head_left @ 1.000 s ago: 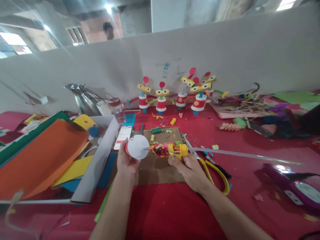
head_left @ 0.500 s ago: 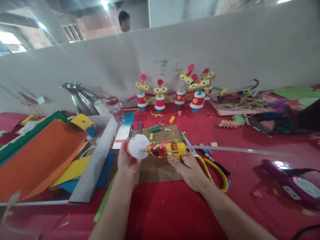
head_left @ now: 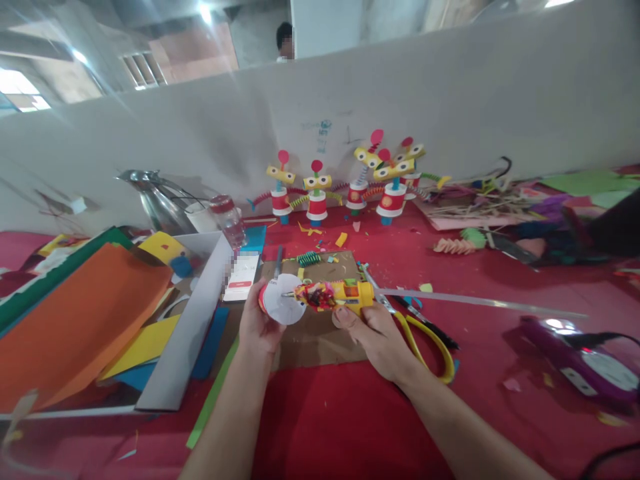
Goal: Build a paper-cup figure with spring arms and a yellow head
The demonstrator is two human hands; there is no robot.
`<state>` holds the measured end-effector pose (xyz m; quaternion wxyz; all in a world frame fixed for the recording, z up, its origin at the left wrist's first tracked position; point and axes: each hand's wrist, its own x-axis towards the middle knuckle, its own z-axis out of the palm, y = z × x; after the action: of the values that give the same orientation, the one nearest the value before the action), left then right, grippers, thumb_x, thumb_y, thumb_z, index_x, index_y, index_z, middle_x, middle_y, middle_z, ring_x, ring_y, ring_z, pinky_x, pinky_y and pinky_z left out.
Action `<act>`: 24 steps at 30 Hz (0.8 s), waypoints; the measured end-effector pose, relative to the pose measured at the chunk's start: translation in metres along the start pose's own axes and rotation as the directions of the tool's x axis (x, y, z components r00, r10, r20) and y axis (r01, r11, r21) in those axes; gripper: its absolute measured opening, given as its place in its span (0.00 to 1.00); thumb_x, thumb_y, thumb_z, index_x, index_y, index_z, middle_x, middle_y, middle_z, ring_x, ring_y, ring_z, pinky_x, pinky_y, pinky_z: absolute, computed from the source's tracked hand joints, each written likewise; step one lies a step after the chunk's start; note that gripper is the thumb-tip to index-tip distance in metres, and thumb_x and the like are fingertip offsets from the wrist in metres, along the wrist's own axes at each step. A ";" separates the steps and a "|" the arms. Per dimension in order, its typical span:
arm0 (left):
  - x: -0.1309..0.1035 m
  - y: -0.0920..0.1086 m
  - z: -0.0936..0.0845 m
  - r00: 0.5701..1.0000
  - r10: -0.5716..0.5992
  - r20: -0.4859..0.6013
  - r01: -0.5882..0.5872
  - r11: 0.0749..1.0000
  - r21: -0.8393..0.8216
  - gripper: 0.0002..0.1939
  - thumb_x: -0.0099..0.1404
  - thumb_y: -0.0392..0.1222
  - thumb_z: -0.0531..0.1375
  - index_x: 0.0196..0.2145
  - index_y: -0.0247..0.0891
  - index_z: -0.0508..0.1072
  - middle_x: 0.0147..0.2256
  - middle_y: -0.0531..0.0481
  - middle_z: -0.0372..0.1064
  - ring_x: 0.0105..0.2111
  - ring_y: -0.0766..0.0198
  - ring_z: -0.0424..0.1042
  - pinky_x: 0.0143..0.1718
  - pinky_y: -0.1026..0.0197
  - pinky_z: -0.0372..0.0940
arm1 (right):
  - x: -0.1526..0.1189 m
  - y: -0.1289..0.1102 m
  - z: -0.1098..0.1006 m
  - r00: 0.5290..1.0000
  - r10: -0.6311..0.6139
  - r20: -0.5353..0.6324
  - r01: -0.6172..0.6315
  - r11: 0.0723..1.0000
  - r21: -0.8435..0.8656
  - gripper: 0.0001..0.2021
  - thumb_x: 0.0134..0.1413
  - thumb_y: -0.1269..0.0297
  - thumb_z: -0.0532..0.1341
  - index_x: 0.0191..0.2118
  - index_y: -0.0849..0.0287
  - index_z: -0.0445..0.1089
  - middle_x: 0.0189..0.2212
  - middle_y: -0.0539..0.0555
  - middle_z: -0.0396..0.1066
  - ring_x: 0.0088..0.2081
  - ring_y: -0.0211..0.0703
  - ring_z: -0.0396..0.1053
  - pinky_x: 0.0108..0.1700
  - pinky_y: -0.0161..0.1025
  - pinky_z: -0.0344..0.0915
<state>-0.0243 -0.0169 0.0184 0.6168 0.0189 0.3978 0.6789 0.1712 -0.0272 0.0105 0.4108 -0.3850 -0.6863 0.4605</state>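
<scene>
My left hand (head_left: pixel 261 325) is wrapped round a paper cup (head_left: pixel 286 307), its white round end tilted up toward me and a bit of red side showing. In my right hand (head_left: pixel 373 333) is a yellow hot glue gun (head_left: pixel 353 296), its front wrapped in messy red and yellow. A long clear glue stick (head_left: pixel 480 303) juts out of its back to the right. The metal nozzle lies over the white end of the cup; I cannot tell whether it touches. Beneath both hands is a brown cardboard sheet (head_left: pixel 320 343).
Yellow-handled scissors (head_left: pixel 425 340) and a black pen lie right of the cardboard. A purple power strip (head_left: pixel 575 360) sits far right. Several paper-cup figures (head_left: pixel 317 203) stand along the wall. At left are a white box (head_left: pixel 187 333) of coloured paper, a phone (head_left: pixel 241 277) and a jar (head_left: pixel 229 220).
The cup has shifted slightly right and down, and its white end has turned a little. The nozzle now points nearer the upper part of that end. Behind the wall, a person has moved right.
</scene>
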 end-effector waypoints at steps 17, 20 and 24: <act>0.006 0.013 -0.008 0.999 0.049 0.010 -0.048 0.993 -0.105 0.12 0.55 0.40 0.65 0.39 0.40 0.75 0.27 0.52 0.77 0.27 0.61 0.77 0.32 0.61 0.71 | 0.044 0.032 -0.154 0.728 0.444 -0.523 -0.651 0.687 -0.322 0.08 0.44 0.66 0.66 0.24 0.61 0.67 0.21 0.56 0.70 0.30 0.49 0.72 0.32 0.40 0.66; 0.010 0.012 -0.011 0.999 0.047 0.021 -0.044 0.994 -0.098 0.14 0.55 0.41 0.65 0.41 0.41 0.75 0.28 0.52 0.77 0.28 0.61 0.77 0.34 0.61 0.72 | 0.034 0.021 -0.147 0.733 0.324 -0.598 -0.657 0.567 -0.498 0.05 0.46 0.68 0.65 0.30 0.64 0.71 0.37 0.68 0.73 0.49 0.65 0.68 0.45 0.51 0.64; 0.008 0.011 -0.009 0.999 0.044 0.005 -0.043 0.994 -0.097 0.14 0.56 0.41 0.63 0.42 0.40 0.74 0.28 0.51 0.77 0.29 0.60 0.77 0.34 0.60 0.72 | 0.019 0.001 -0.081 0.907 0.128 -0.402 -0.399 0.569 -0.719 0.15 0.58 0.56 0.58 0.47 0.57 0.71 0.52 0.64 0.67 0.53 0.58 0.65 0.50 0.48 0.62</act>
<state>-0.0399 -0.0133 0.0148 0.6035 0.0000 0.3617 0.7106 0.2383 0.0157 0.0330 0.2256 -0.6908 -0.6792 0.1033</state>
